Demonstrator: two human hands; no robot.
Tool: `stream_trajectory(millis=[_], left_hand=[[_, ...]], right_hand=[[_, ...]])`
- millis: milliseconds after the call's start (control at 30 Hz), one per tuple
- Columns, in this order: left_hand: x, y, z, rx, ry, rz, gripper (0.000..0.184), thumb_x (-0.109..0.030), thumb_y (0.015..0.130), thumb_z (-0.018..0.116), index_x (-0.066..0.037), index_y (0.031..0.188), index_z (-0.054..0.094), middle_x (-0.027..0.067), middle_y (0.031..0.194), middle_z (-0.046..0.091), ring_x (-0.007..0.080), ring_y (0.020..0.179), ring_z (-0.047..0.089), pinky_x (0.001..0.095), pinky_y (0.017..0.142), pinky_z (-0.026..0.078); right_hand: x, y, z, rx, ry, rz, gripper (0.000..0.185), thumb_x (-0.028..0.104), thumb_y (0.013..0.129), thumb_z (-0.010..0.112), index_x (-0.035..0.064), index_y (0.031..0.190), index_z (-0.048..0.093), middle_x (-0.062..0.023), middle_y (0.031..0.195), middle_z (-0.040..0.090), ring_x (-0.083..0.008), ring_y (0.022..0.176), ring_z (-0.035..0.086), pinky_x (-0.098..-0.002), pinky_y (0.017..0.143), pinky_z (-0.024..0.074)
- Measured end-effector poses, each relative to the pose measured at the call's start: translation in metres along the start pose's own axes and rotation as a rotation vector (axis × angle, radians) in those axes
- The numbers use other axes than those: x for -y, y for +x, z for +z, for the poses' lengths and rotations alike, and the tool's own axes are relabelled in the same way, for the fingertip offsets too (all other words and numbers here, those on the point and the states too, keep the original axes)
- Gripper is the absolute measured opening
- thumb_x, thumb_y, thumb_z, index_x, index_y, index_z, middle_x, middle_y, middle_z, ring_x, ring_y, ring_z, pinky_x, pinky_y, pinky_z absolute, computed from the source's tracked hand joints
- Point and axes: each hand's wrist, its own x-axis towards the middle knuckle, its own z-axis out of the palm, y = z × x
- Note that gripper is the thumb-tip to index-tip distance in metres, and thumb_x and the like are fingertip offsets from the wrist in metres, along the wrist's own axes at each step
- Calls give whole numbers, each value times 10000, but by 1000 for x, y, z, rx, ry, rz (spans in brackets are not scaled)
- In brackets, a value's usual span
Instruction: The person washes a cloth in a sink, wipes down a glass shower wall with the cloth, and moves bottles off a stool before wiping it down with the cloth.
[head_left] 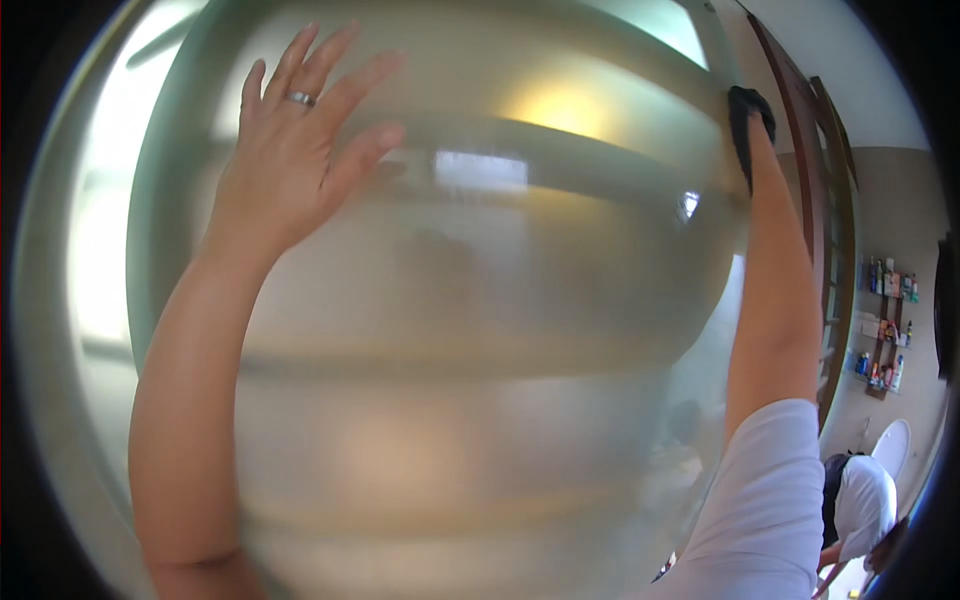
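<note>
A large frosted glass panel (480, 300) fills most of the head view, with blurred reflections and a warm light spot near its top. My left hand (300, 140) is raised at the panel's upper left, fingers spread, a ring on one finger, nothing in it. Up at the panel's right edge, my right hand (755, 120) is wrapped round a dark cloth (742, 130). The fingers of that hand are mostly hidden by the cloth.
On the wall at the right hang small shelves (885, 328) with several bottles. Below them a person (862, 500) in a light top bends over near a white oval object (892, 448). A brown wooden frame (800, 130) stands beyond my right arm.
</note>
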Motion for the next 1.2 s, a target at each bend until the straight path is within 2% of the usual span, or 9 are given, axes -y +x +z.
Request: stream_trajectory(millis=[267,333,367,400,533,667,800,1000,1200], left_hand=[[22,-19,12,-222,-193,99,511,-482,859,512,-243,1309,461,78,1393,390,311,1292,335,546,1057,188],[6,-33,10,-276,-286,25,514,-448,838,548,-223,1295,481,75,1377,411,309,1278,353,548,1057,171],[-2,-45,2,-300,-338,-28,516,-432,828,566,-212,1289,491,74,1369,421,309,1271,362,548,1057,163],[-16,-51,-17,-181,-272,-4,511,-412,815,585,-213,1278,503,71,1359,432,310,1267,366,563,1054,147],[-33,-101,-69,85,-210,-64,480,-352,788,621,-208,1239,540,71,1345,449,317,1266,360,594,1049,110],[-26,-136,-96,244,-202,-15,458,-305,777,633,-172,1209,557,87,1358,437,321,1284,340,576,1061,103],[-16,-160,-121,331,-224,-13,447,-277,759,657,-171,1184,568,94,1366,427,320,1286,337,580,1060,109],[-54,-201,-147,383,-417,-25,432,-277,749,678,-193,1163,587,105,1357,433,327,1275,349,585,1062,110],[-127,-260,-143,588,-699,110,457,-363,749,679,-223,1172,581,109,1353,431,330,1283,340,628,1046,105]], right_hand=[[202,-306,-80,-275,-39,-999,373,227,793,506,51,1115,576,-149,1291,455,-296,1231,398,-591,886,380],[235,-411,-116,-9,506,-1218,337,255,748,552,19,976,629,-191,1244,500,-325,1189,440,-535,936,339],[254,-450,-144,636,195,-1329,345,261,724,580,42,985,630,-185,1182,546,-299,1159,474,-507,923,357],[243,-475,-131,418,513,-1362,359,271,709,597,51,991,630,-179,1150,567,-304,1138,494,-503,925,364],[214,-437,-121,126,934,-1207,439,312,688,640,90,1067,625,-165,1112,602,-342,1086,531,-443,951,394],[123,-316,-119,-165,626,-698,437,332,711,683,91,1070,621,-144,1090,611,-329,1027,560,-378,889,436],[-31,-282,-44,39,141,-146,608,480,874,445,249,1415,291,-66,1485,258,-272,1363,244,-610,1019,199],[-159,-550,-51,-69,71,-207,330,104,917,339,12,1224,418,-179,1472,244,-299,1366,231,-535,1062,201],[-81,-813,-191,865,87,-354,430,253,740,556,29,1106,531,-183,1218,457,-330,1152,435,-479,950,336]])
